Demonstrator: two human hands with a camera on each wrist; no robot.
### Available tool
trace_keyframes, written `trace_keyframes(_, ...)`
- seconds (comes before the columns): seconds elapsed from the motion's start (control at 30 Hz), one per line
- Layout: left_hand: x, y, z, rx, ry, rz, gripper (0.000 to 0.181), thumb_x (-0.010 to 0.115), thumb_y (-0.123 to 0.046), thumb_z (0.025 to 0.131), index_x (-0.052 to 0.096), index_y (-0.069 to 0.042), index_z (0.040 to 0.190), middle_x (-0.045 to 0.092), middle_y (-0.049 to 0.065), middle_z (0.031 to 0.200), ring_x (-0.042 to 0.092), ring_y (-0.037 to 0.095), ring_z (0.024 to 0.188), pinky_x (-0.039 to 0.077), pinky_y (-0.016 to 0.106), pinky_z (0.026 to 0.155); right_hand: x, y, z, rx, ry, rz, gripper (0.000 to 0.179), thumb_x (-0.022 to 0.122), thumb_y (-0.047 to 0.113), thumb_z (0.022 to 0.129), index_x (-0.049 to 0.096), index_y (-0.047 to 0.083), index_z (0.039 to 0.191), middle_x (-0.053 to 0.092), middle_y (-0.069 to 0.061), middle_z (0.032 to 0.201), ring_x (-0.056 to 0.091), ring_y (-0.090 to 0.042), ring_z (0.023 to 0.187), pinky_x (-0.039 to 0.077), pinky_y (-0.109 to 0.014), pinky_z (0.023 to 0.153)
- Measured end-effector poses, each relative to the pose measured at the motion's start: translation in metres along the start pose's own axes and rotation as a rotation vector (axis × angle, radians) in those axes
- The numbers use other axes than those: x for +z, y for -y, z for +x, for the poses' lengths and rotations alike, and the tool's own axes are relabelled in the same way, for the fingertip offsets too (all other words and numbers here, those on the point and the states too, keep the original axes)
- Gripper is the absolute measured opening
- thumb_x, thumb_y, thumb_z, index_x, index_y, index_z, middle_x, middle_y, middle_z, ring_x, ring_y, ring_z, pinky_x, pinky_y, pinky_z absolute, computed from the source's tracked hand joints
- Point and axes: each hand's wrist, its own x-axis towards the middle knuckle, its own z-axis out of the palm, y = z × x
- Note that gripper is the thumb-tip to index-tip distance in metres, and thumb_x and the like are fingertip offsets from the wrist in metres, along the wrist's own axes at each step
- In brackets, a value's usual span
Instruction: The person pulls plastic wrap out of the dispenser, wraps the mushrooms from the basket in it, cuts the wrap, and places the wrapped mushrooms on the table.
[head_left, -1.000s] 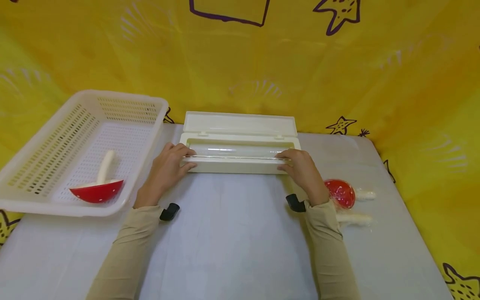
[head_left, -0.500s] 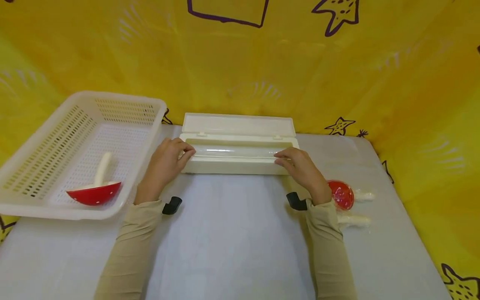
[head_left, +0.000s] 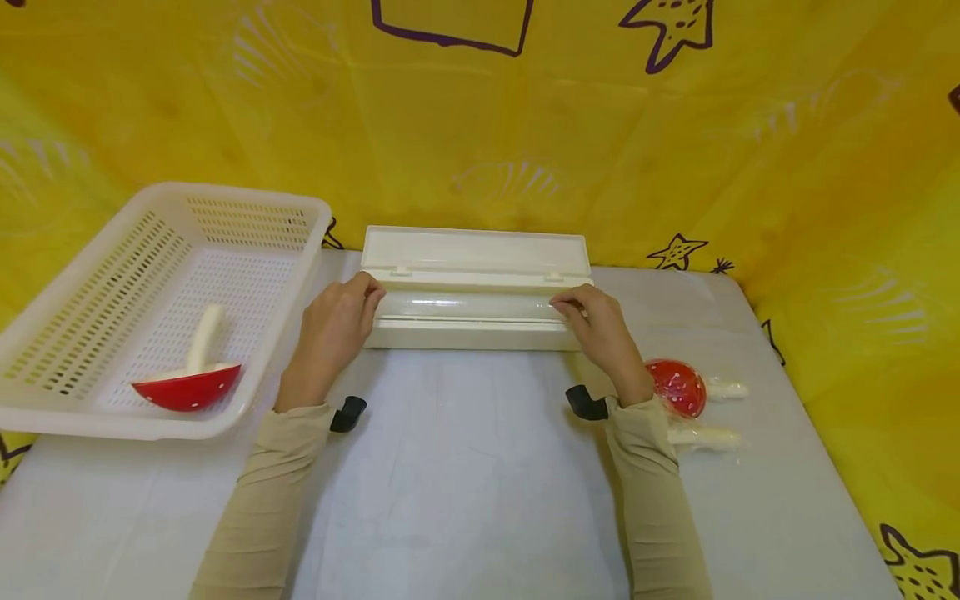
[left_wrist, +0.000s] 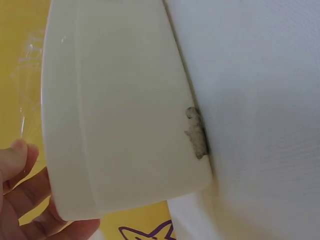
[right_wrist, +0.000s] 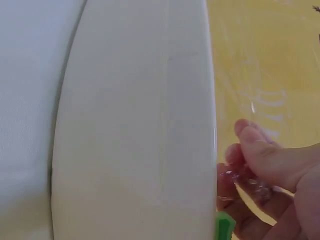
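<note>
A cream plastic wrap dispenser [head_left: 480, 337] stands with its lid [head_left: 476, 250] tipped back. Clear plastic wrap [head_left: 468, 306] stretches between the two hands over the box. At the left end, my left hand [head_left: 333, 329] pinches the wrap's edge between thumb and index finger; in the left wrist view its other fingers [left_wrist: 37, 227] lie against the box end. My right hand [head_left: 606, 333] pinches the opposite edge, and crumpled film [right_wrist: 252, 187] shows under its thumb in the right wrist view. A small green piece [right_wrist: 224, 226] is beside the right fingers.
At left stands a white perforated basket [head_left: 318, 242] holding a red-capped toy mushroom [head_left: 191, 387]. On the right, near the right forearm, lie a film-wrapped red-capped mushroom [head_left: 677, 387] and another wrapped piece with a pale stem [head_left: 708, 437]. A yellow patterned cloth [head_left: 480, 117] hangs behind the table.
Both hands have lifted slightly from the box's front edge, drawing the plastic wrap up with them. Their fingers, earlier at the front edge, now pinch the wrap above the box.
</note>
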Motion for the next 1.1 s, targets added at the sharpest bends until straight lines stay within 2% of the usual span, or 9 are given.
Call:
trace_keyframes(0.13,-0.002,-0.002,0.000,-0.002,-0.012,0.013,0.020,0.054,-0.019,0.103,0.061,0.000,0.102,0.062,0.017,0.073,0.059,0.038,0.066,0.047,0.050,0.055,-0.001,0.001,-0.001,-0.020,-0.071,0.066,0.014,0.064,0.002,0.093,0.069,-0.005,0.103,0.068,-0.021,0.099,0.064,-0.031,0.092,0.052,-0.032,0.085)
trace_keyframes(0.23,-0.005,-0.003,0.000,0.001,-0.019,0.012,0.020,0.051,-0.018,0.104,0.058,0.000,0.103,0.059,0.016,0.069,0.057,0.037,0.062,0.046,0.050,0.054,-0.003,0.002,-0.002,-0.025,-0.089,0.102,0.013,0.064,0.002,0.093,0.068,-0.005,0.103,0.067,-0.020,0.099,0.062,-0.028,0.091,0.047,-0.018,0.081)
trace_keyframes(0.3,-0.007,-0.005,0.000,0.008,-0.011,0.007,0.020,0.050,-0.018,0.104,0.057,0.000,0.104,0.059,0.015,0.069,0.056,0.035,0.060,0.046,0.049,0.053,-0.005,0.002,-0.002,-0.025,-0.086,0.112,0.013,0.063,0.002,0.094,0.067,-0.005,0.104,0.066,-0.020,0.100,0.061,-0.027,0.091,0.045,-0.015,0.079)
trace_keyframes(0.57,-0.019,-0.006,-0.001,0.018,0.087,-0.068,0.019,0.053,-0.020,0.103,0.057,-0.002,0.106,0.065,0.015,0.085,0.056,0.031,0.070,0.046,0.045,0.064,-0.013,0.006,-0.004,-0.029,-0.006,0.058,0.014,0.061,0.003,0.096,0.068,-0.004,0.107,0.063,-0.018,0.099,0.056,-0.027,0.091,0.045,-0.028,0.080)
trace_keyframes(0.67,-0.020,-0.005,-0.002,-0.001,0.140,-0.080,0.022,0.056,-0.023,0.102,0.056,-0.001,0.107,0.064,0.016,0.088,0.057,0.032,0.075,0.047,0.045,0.068,-0.013,0.007,-0.004,-0.038,0.041,0.053,0.018,0.066,0.004,0.093,0.065,-0.004,0.109,0.064,-0.019,0.103,0.057,-0.029,0.094,0.048,-0.036,0.084)
trace_keyframes(0.77,-0.019,-0.004,-0.003,-0.015,0.164,-0.084,0.022,0.061,-0.021,0.099,0.054,-0.002,0.107,0.065,0.016,0.091,0.059,0.032,0.080,0.049,0.046,0.070,-0.012,0.008,-0.004,-0.040,0.047,0.037,0.022,0.069,0.000,0.090,0.065,-0.004,0.111,0.064,-0.020,0.105,0.058,-0.031,0.096,0.050,-0.044,0.087)
trace_keyframes(0.83,-0.018,-0.004,-0.003,-0.013,0.150,-0.084,0.020,0.065,-0.018,0.096,0.055,-0.003,0.104,0.066,0.016,0.094,0.061,0.032,0.082,0.050,0.046,0.069,-0.011,0.008,-0.004,-0.044,0.022,0.015,0.025,0.068,-0.004,0.089,0.065,-0.005,0.113,0.065,-0.021,0.103,0.059,-0.033,0.094,0.051,-0.046,0.087)
trace_keyframes(0.97,-0.014,-0.004,-0.003,0.008,0.063,-0.087,0.013,0.068,-0.012,0.094,0.058,-0.004,0.098,0.069,0.016,0.092,0.061,0.032,0.079,0.050,0.045,0.065,-0.011,0.007,-0.002,-0.015,-0.040,-0.025,0.026,0.067,-0.004,0.090,0.067,-0.005,0.116,0.063,-0.022,0.099,0.060,-0.033,0.090,0.055,-0.046,0.083)
trace_keyframes(1.1,-0.012,-0.004,-0.002,0.007,0.004,-0.110,0.011,0.070,-0.009,0.092,0.064,-0.003,0.099,0.071,0.017,0.088,0.061,0.032,0.078,0.049,0.045,0.065,-0.011,0.004,-0.002,0.021,-0.078,-0.056,0.019,0.070,0.004,0.090,0.071,-0.005,0.107,0.068,-0.022,0.095,0.063,-0.033,0.087,0.057,-0.047,0.079)
